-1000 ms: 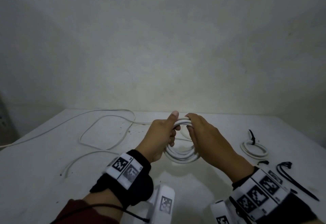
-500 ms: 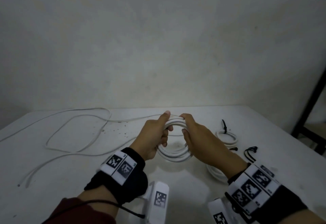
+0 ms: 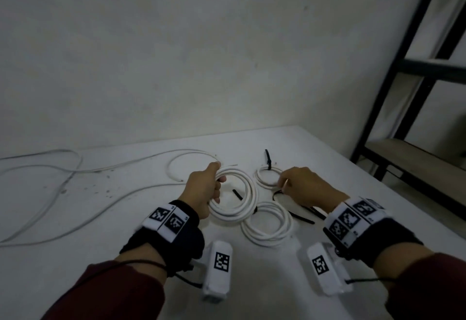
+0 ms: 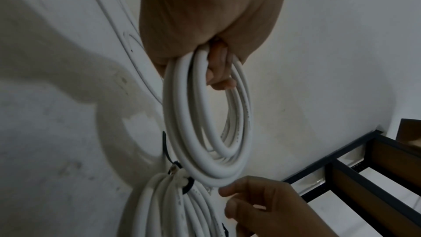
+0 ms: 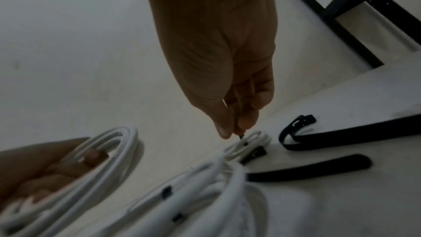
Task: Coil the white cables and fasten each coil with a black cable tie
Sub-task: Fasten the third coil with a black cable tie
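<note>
My left hand (image 3: 214, 188) grips a coiled white cable (image 3: 245, 194) at its left side and holds it just over the white table (image 3: 353, 193); the left wrist view shows the fingers (image 4: 219, 73) curled through the coil (image 4: 205, 132). My right hand (image 3: 283, 184) is off to the right and pinches a thin black cable tie (image 5: 238, 129) between thumb and fingers, above a small tied coil (image 3: 268, 179). A second tied coil (image 3: 267, 227) lies nearer me. Loose black cable ties (image 3: 302, 215) lie under my right wrist.
Long uncoiled white cables (image 3: 75, 168) trail over the left of the table. A short black tie (image 3: 237, 194) lies inside the held coil. A black metal rack (image 3: 408, 72) stands past the table's right edge. A wall closes the far side.
My right hand has let go of the coil and moved right to the black ties, pinching one. My left hand keeps hold of the coil. The head view has swung right.
</note>
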